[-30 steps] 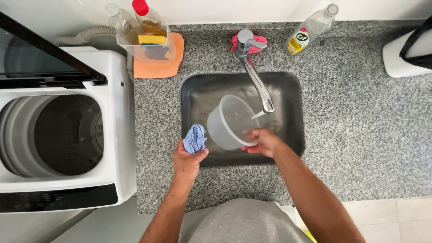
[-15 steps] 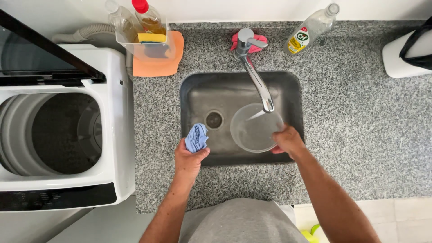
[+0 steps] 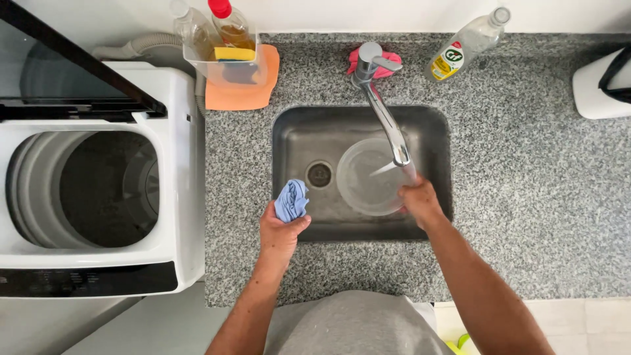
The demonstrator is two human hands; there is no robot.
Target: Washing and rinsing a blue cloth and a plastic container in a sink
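2 hands — left hand [image 3: 279, 230] gripping blue cloth [image 3: 291, 200], right hand [image 3: 419, 202] holding clear bowl [image 3: 369, 176]

Sink basin [image 3: 434, 131]: right half filled by 1 clear plastic jug [image 3: 368, 176], held at its rim by the right hand [image 3: 417, 200]. Tap spout [image 3: 388, 125] crosses above the jug, barring entry from the back. Left half around the drain [image 3: 320, 174] open. Left hand [image 3: 279, 230] with blue cloth [image 3: 291, 199] occupies the front-left rim. Granite counter [image 3: 526, 197] right of the sink bare; its back edge carries 1 bottle [image 3: 463, 46] and 1 clear caddy [image 3: 227, 62].
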